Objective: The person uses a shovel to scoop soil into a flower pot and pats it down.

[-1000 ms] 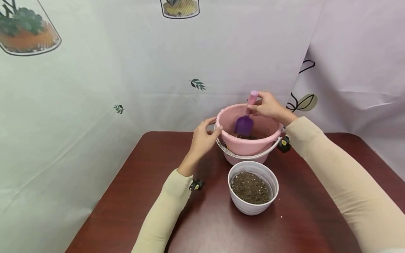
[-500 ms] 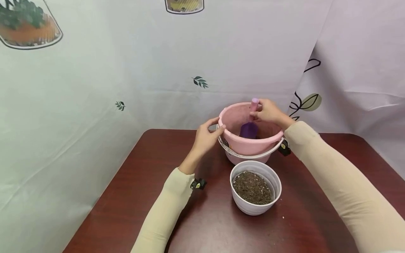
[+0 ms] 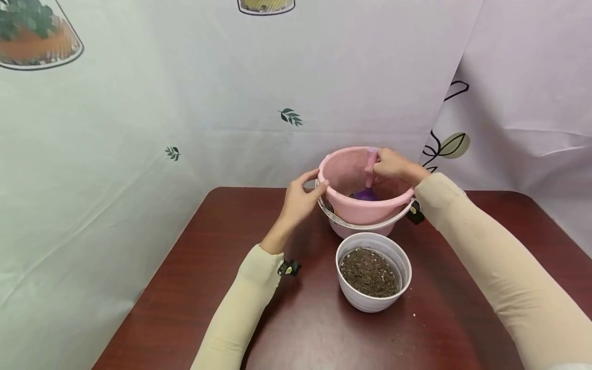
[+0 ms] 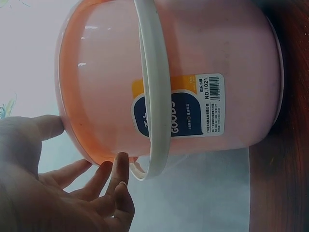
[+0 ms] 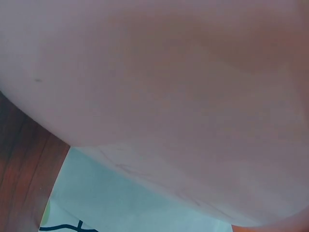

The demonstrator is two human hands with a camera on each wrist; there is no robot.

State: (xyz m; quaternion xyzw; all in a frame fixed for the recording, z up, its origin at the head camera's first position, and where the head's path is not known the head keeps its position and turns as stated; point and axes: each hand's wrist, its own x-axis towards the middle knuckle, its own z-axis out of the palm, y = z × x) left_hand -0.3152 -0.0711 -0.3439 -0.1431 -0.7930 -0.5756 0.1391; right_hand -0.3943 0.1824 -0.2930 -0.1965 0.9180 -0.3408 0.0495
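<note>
A pale backdrop (image 3: 139, 103), printed with leaf sprigs and potted plants, hangs behind the worktop (image 3: 176, 308), which is dark reddish brown with a glossy sheen. Two cream sleeves reach in over it from the near side.

The pink plastic bucket (image 3: 361, 211) stands upright toward the far edge, its white carrying handle (image 4: 157, 72) lowered around the near side. Its wall nearly fills the right wrist view.

In front of it, nearer the person, sits the white ribbed plant pot (image 3: 370, 302), partly filled with dark potting soil (image 3: 370, 272); whether pot and bucket touch, I cannot tell.

The left hand (image 3: 298, 205) touches the bucket's rim at its left side, the grip wide, thumb apart from the fingers. The right hand (image 3: 393, 167) is at the bucket's mouth, its grip closed around the pink handle of the hand shovel (image 3: 369, 181). The shovel is inside the bucket, purple blade down, the blade's lower part hidden by the rim.

A label (image 4: 210, 104) reading "NO.1021" is stuck to the bucket's outside. Small pale specks (image 3: 413, 315) lie right of the pot.
</note>
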